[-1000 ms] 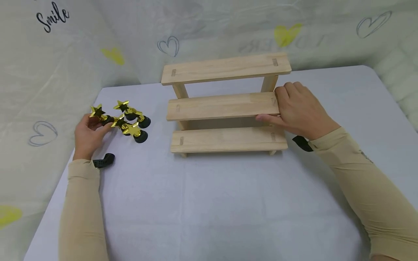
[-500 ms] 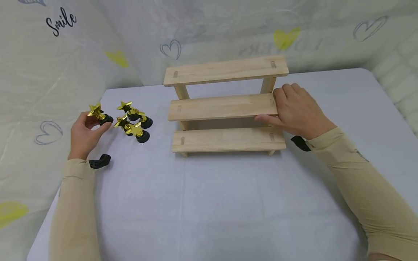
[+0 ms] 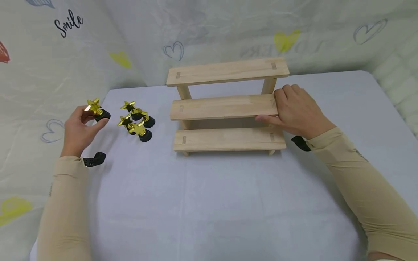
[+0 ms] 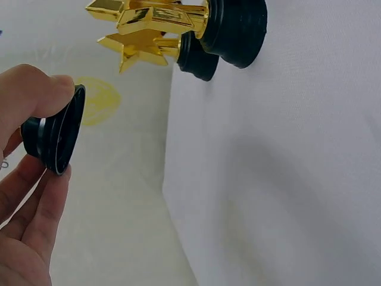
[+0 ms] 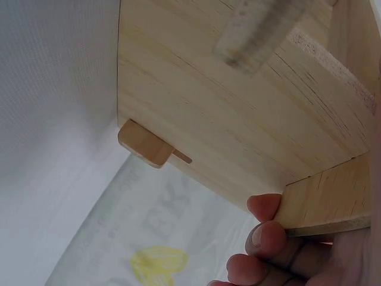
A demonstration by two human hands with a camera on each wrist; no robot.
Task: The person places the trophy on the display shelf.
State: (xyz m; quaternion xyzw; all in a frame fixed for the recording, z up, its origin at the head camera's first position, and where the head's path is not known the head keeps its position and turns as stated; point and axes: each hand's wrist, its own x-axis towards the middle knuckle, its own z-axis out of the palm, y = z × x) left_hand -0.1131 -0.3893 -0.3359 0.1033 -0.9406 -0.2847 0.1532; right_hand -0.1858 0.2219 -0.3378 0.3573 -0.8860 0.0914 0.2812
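While the R hand [image 3: 296,110] grips the rack [image 3: 225,107] at its mid plank's R end, fingers curled round it & thumb along the front edge, the L hand [image 3: 78,130] is well L of the rack, its thumb & fingers pinching 1 trophy [image 3: 94,107] by the black base, gold star up. L wrist view: that base is clear of the worktop [image 3: 209,203], slightly tilted, underside showing. 4 other trophies [image 3: 138,128] stand bunched on the white worktop L of the rack, btwn it & the held 1. Rack = pale wood, 3 stepped planks, lowest in front. Behind the rack, a backdrop [image 3: 222,29] w/ hearts; "Smile" [image 3: 68,23] printed up L of the rack. Beige sleeves [image 3: 65,206] on both arms.
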